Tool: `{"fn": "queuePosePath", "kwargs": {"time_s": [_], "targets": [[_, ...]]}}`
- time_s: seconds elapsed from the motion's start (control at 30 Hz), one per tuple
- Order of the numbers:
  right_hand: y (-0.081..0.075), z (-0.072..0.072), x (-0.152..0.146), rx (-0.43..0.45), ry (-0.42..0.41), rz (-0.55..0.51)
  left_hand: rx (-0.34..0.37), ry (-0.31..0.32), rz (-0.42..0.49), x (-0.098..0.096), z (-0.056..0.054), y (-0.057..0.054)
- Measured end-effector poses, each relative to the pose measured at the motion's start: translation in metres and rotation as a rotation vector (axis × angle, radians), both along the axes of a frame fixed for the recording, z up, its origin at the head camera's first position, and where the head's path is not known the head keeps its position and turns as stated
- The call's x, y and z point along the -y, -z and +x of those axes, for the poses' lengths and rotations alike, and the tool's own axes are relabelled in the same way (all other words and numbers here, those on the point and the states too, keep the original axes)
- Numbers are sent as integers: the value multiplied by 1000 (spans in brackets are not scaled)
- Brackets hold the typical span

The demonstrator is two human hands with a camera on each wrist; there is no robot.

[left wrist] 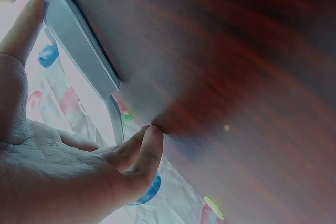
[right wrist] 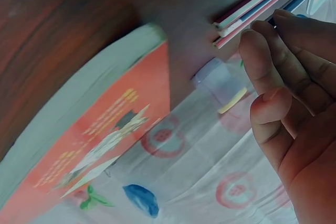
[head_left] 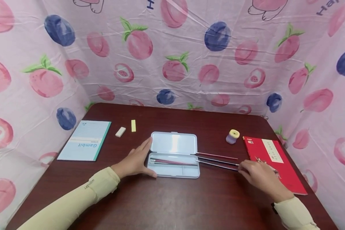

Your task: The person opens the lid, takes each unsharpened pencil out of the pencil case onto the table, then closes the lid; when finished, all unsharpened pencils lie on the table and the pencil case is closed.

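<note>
An open pale blue pencil case (head_left: pixel 170 172) lies mid-table, its lid (head_left: pixel 172 143) folded back. Pencils (head_left: pixel 175 163) rest in its long compartment. My left hand (head_left: pixel 133 161) is spread at the case's left end, thumb by the front corner and fingers reaching toward the lid. Pinched by my right hand (head_left: pixel 260 177) is a dark pencil (right wrist: pixel 300 0), gripped near its end between thumb and fingertips. Three pencils in all stretch between the case and this hand, including a red pencil (head_left: pixel 217 156) at the back.
Toward the left are a Gambit notebook (head_left: pixel 83 140), a white eraser (head_left: pixel 120 132) and a yellow strip (head_left: pixel 133 126). A small yellow-lidded container (head_left: pixel 233 136) stands at the right, near a red book (head_left: pixel 287 172) beneath my right hand. Fruit-patterned cloth (head_left: pixel 175 70) surrounds the table.
</note>
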State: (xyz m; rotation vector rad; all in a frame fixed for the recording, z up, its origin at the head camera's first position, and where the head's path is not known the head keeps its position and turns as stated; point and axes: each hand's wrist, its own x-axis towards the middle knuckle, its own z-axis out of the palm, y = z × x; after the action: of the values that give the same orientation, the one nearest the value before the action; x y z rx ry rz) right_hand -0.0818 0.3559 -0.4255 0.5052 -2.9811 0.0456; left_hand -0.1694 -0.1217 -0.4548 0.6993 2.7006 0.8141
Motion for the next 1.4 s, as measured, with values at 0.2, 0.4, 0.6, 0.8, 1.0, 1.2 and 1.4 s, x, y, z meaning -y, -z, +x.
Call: {"fn": "queuePosePath", "kwargs": {"time_s": [0.2,0.4,0.6,0.8,1.0,1.2,1.4], "targets": [[2,2,-7,45,21,12,-1,-1,1,0,0,1],[5,6,-13,5,2,15,-2,1,5,0,0,0],[8,8,-15,-21,-6,29,2,-1,9,0,1,-2],[11,8,-14,34,10,17,3,-2,10,0,1,-1],[13,7,-14,48,16,21,4,0,7,-1,1,-1],[11,5,-11,25,22,21,7,0,6,-1,2,-1],[2,-5,8,-50,-19,-21,2,1,9,0,3,-4]]}}
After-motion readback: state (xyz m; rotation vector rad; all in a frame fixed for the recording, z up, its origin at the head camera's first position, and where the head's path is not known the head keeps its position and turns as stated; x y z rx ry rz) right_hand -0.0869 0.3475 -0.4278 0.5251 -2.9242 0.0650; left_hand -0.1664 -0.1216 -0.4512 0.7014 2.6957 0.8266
